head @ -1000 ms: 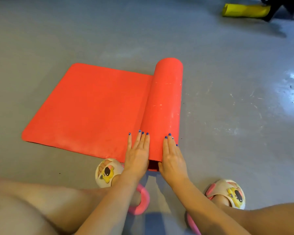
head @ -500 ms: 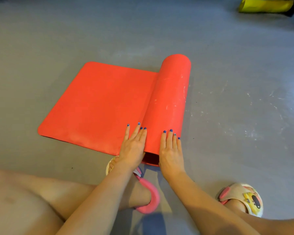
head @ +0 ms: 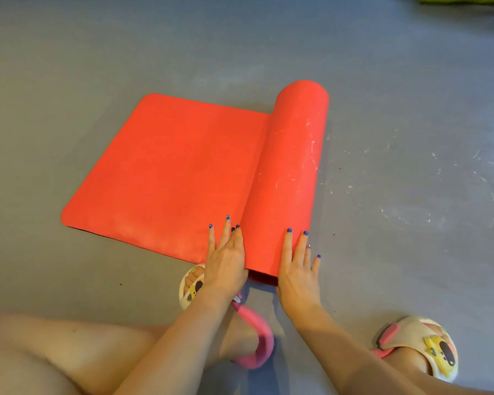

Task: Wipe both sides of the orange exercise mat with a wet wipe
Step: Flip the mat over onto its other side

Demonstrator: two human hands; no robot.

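Orange mat (head: 171,172) lies half unrolled on the grey floor (head: 411,138). Left hand (head: 226,263) is flat on the flat part, right hand (head: 297,275) flat against the roll (head: 291,172), neither gripping anything.

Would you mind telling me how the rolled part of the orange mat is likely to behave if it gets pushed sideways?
The orange mat looks soft and flexible, since it curls into a smooth roll. Being round, the roll would probably travel easily across the flat floor. With the left hand and right hand flat against it, a light push probably suffices.
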